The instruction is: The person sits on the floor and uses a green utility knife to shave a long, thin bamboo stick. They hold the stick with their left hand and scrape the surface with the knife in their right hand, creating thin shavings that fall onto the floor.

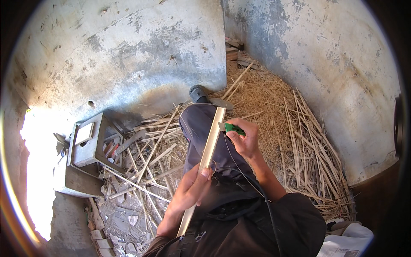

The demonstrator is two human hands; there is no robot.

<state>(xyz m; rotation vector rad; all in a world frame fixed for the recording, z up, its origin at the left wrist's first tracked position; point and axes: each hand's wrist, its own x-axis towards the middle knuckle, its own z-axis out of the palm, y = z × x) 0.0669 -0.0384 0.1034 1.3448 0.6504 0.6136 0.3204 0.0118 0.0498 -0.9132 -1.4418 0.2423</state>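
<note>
A long, pale strip of split bamboo or cane (212, 139) lies lengthwise over my lap and thigh, its far end beyond my knee. My left hand (193, 185) is closed around its lower part, thumb on top. My right hand (245, 138) grips a green-handled utility knife (234, 129). The knife's short blade rests at or very close to the strip's right edge, near the far end; I cannot tell whether it cuts in. A thin curled shaving or fibre shows beside my left hand.
Loose strips (147, 160) lie crisscrossed on the floor to the left, beside a worn box-like cabinet (87, 150). Fine shavings (269, 111) and more strips (314, 158) heap up at the right. A white sack (349, 240) lies at lower right. A dark cable (270, 218) hangs over my clothing.
</note>
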